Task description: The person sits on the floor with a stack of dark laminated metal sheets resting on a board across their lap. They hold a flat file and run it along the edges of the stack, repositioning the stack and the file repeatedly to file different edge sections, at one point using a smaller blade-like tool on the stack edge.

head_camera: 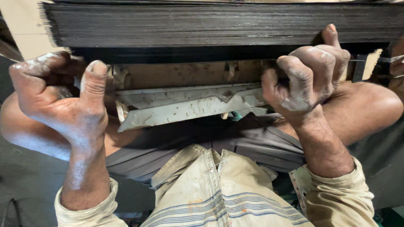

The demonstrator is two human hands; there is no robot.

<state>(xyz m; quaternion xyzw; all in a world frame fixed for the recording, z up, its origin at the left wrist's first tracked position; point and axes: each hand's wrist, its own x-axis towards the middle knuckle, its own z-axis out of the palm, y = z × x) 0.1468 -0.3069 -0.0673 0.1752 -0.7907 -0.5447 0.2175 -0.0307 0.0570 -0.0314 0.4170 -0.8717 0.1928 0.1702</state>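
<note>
A thick stack of dark thin sheets spans the top of the head view, its edges facing me. My left hand is curled under the stack's left end, fingers hooked beneath it and thumb pointing up. At the right part of the stack, my right hand grips the underside, its knuckles toward me and thumb raised against the stack's edge. Both hands are dusty and grey. What the fingertips touch under the stack is hidden.
Below the stack lie pale bent metal strips on a brown board. My knees sit either side, under a grey cloth and a striped beige shirt. Another metal piece shows beside my right sleeve.
</note>
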